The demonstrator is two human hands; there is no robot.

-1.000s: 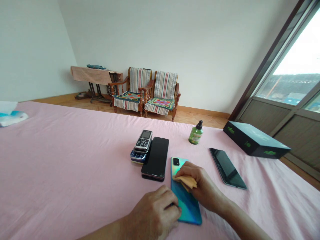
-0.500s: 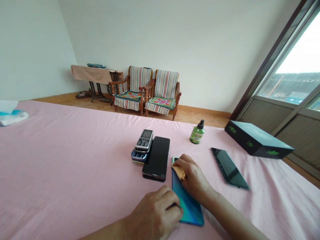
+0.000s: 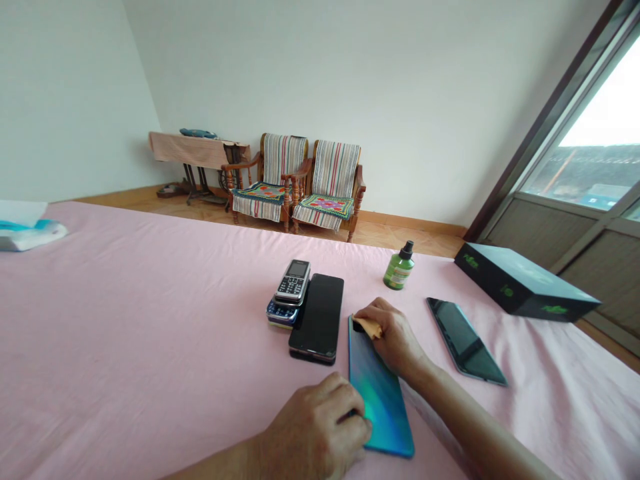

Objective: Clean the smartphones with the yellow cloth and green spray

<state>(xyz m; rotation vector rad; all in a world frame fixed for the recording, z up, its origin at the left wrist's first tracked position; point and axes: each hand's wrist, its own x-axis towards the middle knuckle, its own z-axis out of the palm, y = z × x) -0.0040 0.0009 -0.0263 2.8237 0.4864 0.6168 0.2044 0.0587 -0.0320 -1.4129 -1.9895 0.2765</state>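
Observation:
A blue-green smartphone [image 3: 385, 407] lies back side up on the pink bedsheet [image 3: 165, 320]. My left hand [image 3: 320, 420] is closed on its lower left edge, fingers bent against the side. Pinched in my right hand [image 3: 397, 340] is a folded yellow cloth [image 3: 370, 327], pressed on the phone's far end beside the dark camera patch. Just left of this phone, a black smartphone [image 3: 320, 317] rests on top of another dark slab. Next to it, a silver keypad phone [image 3: 294, 280] sits on a blue keypad phone [image 3: 283, 312].
Beyond my right hand stands a green spray bottle [image 3: 399, 270]. Right of it are a dark tablet-like device [image 3: 465, 340] and a black box [image 3: 520, 280]. A tissue pack [image 3: 30, 233] lies far left. Two wooden armchairs [image 3: 330, 180] stand past the sheet's edge.
My right hand has slid the cloth toward the phone's far edge and slightly right, baring more of the back. The left hand keeps its hold. The whole view has shifted a little.

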